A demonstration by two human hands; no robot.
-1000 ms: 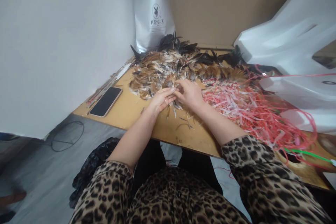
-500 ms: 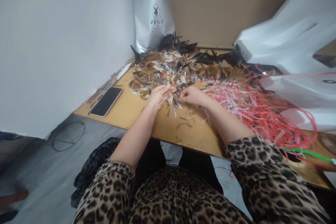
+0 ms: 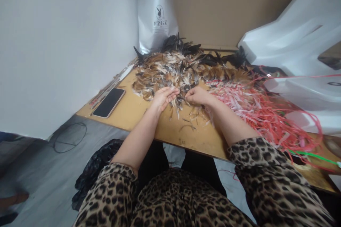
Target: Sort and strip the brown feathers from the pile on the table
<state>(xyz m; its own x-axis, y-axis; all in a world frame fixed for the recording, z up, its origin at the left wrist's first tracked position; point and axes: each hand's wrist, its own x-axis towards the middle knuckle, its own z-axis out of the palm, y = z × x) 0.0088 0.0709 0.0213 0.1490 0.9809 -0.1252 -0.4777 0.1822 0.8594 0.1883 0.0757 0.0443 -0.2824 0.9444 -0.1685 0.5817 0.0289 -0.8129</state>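
Observation:
A big heap of brown, white and black feathers (image 3: 181, 67) covers the far part of a wooden table (image 3: 138, 113). My left hand (image 3: 163, 98) lies at the heap's near edge with fingers curled around a small bunch of feathers. My right hand (image 3: 198, 95) is just to its right, fingers pinched together on feathers from the same edge. The two hands almost touch. Loose feathers (image 3: 186, 118) lie scattered on the table below them.
A tangle of red and pink plastic strips (image 3: 255, 113) spreads over the table's right side. A black phone (image 3: 109, 103) lies at the left edge beside thin sticks. A white bag (image 3: 157, 14) stands behind the feathers. White foam blocks (image 3: 298, 42) rise on the right.
My right hand has pulled back from the heap and closed from spread fingers to a pinch. My left hand has barely shifted.

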